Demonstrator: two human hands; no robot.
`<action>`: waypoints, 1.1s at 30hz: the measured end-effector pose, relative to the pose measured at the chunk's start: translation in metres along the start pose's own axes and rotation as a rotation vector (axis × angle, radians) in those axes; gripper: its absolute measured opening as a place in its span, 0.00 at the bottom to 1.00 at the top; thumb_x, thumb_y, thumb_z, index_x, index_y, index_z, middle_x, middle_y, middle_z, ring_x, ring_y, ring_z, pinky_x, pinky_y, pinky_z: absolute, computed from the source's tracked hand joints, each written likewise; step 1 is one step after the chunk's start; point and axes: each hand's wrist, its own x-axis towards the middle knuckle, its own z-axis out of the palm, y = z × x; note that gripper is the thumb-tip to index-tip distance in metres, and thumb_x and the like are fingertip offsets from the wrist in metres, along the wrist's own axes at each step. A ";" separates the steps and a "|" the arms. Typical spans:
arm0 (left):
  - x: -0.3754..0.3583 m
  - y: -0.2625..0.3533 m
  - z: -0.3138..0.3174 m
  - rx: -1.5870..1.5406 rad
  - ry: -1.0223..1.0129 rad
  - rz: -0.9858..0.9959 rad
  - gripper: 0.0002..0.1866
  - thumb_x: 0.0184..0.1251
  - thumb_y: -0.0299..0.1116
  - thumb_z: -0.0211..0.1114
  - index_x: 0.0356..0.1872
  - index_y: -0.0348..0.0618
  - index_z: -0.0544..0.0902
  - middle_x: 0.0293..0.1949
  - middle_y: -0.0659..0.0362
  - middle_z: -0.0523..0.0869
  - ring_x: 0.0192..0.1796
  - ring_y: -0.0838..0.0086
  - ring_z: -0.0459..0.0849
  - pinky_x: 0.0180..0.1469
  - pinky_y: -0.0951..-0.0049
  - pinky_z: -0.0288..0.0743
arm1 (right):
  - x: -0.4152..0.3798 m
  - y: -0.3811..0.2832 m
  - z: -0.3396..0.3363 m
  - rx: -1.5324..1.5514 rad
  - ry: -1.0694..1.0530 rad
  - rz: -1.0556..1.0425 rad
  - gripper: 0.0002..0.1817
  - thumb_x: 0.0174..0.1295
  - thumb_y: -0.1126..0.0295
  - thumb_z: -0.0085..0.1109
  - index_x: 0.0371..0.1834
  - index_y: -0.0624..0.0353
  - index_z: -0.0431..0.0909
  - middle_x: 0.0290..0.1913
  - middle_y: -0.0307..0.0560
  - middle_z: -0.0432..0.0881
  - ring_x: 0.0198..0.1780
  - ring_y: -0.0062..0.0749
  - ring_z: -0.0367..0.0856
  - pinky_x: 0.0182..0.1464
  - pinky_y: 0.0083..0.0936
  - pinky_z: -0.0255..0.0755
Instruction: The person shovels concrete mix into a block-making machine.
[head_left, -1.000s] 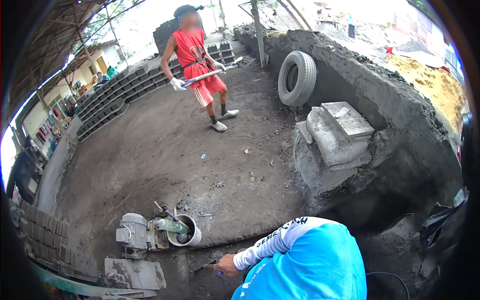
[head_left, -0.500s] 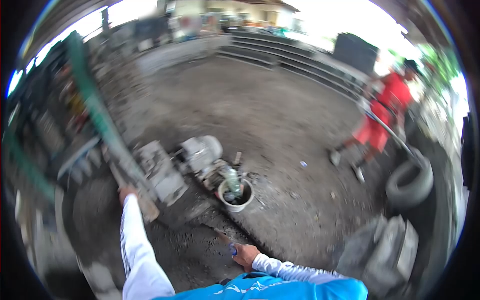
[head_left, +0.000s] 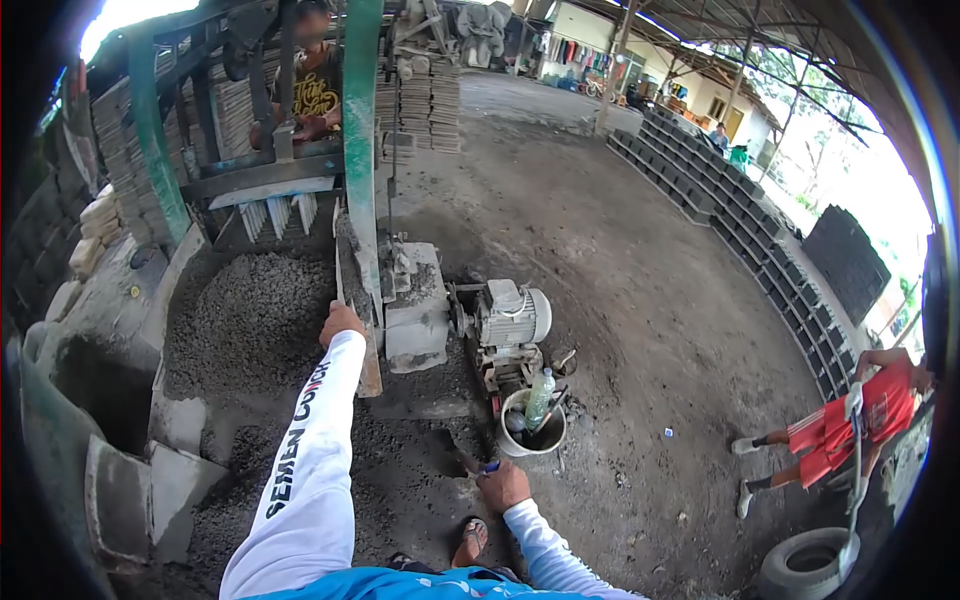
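Dark, gritty heap (head_left: pixel 255 310): piled at left, between side walls, in front of a row of pale metal teeth (head_left: pixel 280 214).

Green metal frame (head_left: pixel 362 150): two uprights, one each side of the teeth; a person (head_left: pixel 308 95) in a dark shirt with yellow lettering is behind it, on the far side.

Left hand (head_left: pixel 343 325): grasping the upper edge of a wooden board (head_left: pixel 370 365), fingers closed over it; the board borders the heap on its right. White sleeve, black lettering.

Concrete block (head_left: pixel 417 318): just right of the board, mortar-smeared.

Trowel (head_left: pixel 466 460): near centre, blade pointing left and away over the dark, crumb-strewn ground, blue on its handle.

Right hand (head_left: pixel 503 487): clenched round the trowel's handle, near the bucket.

Grey electric motor (head_left: pixel 515 315): right of the block, on the far side of the bucket.

Bucket (head_left: pixel 510 445): pale, upright, holding a green-tinted clear bottle (head_left: pixel 539 398), a rounded lump and a stick-like handle, all leaning or resting inside.

Stacked dark blocks (head_left: pixel 735 195): long tiered row, far right.

Tyre (head_left: pixel 808 565): lying flat, near right.

Person in red (head_left: pixel 862 420): right edge, gloved, with a long-handled tool (head_left: pixel 857 470) reaching down to the tyre.
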 end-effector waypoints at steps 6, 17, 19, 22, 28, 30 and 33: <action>-0.006 -0.002 -0.007 0.016 0.002 0.055 0.12 0.76 0.35 0.51 0.53 0.42 0.74 0.47 0.47 0.88 0.49 0.54 0.89 0.48 0.52 0.82 | 0.063 -0.021 -0.013 -0.033 -0.029 -0.138 0.25 0.54 0.54 0.65 0.42 0.69 0.77 0.42 0.70 0.84 0.49 0.63 0.83 0.53 0.48 0.76; -0.017 0.006 -0.025 0.065 -0.074 0.027 0.25 0.62 0.36 0.70 0.57 0.42 0.70 0.54 0.49 0.85 0.56 0.57 0.86 0.55 0.57 0.80 | 0.105 -0.043 -0.023 -0.125 -0.169 -0.324 0.23 0.55 0.54 0.65 0.44 0.65 0.81 0.44 0.64 0.85 0.50 0.59 0.83 0.55 0.46 0.76; -0.017 0.007 -0.024 0.077 -0.074 0.021 0.26 0.61 0.37 0.71 0.57 0.42 0.71 0.54 0.49 0.85 0.56 0.57 0.86 0.55 0.57 0.80 | 0.107 -0.043 -0.020 -0.136 -0.163 -0.352 0.25 0.54 0.52 0.66 0.43 0.65 0.80 0.43 0.65 0.85 0.49 0.59 0.84 0.54 0.46 0.77; -0.012 0.004 -0.016 0.090 -0.049 0.025 0.28 0.60 0.37 0.72 0.59 0.42 0.70 0.54 0.48 0.85 0.56 0.57 0.86 0.56 0.58 0.80 | 0.105 -0.040 -0.016 -0.154 -0.153 -0.389 0.26 0.55 0.52 0.65 0.43 0.66 0.79 0.41 0.66 0.85 0.48 0.60 0.84 0.53 0.47 0.76; -0.020 0.008 -0.021 0.141 -0.039 0.045 0.30 0.59 0.37 0.73 0.59 0.41 0.70 0.53 0.48 0.85 0.56 0.56 0.85 0.56 0.58 0.80 | 0.085 -0.037 -0.028 -0.132 -0.204 -0.403 0.25 0.56 0.53 0.63 0.43 0.66 0.78 0.39 0.67 0.85 0.46 0.60 0.84 0.51 0.48 0.77; -0.017 0.007 -0.017 0.154 -0.033 0.039 0.30 0.58 0.37 0.73 0.60 0.40 0.70 0.54 0.49 0.85 0.56 0.56 0.85 0.56 0.58 0.80 | 0.081 -0.030 -0.026 -0.127 -0.206 -0.417 0.25 0.56 0.52 0.63 0.42 0.66 0.78 0.38 0.67 0.85 0.45 0.61 0.84 0.50 0.48 0.77; -0.016 0.008 -0.016 0.175 -0.020 0.024 0.31 0.59 0.38 0.74 0.60 0.40 0.70 0.54 0.49 0.85 0.56 0.57 0.86 0.56 0.58 0.80 | 0.074 -0.022 -0.028 -0.130 -0.204 -0.444 0.25 0.57 0.52 0.64 0.41 0.66 0.77 0.36 0.66 0.85 0.44 0.61 0.84 0.49 0.48 0.77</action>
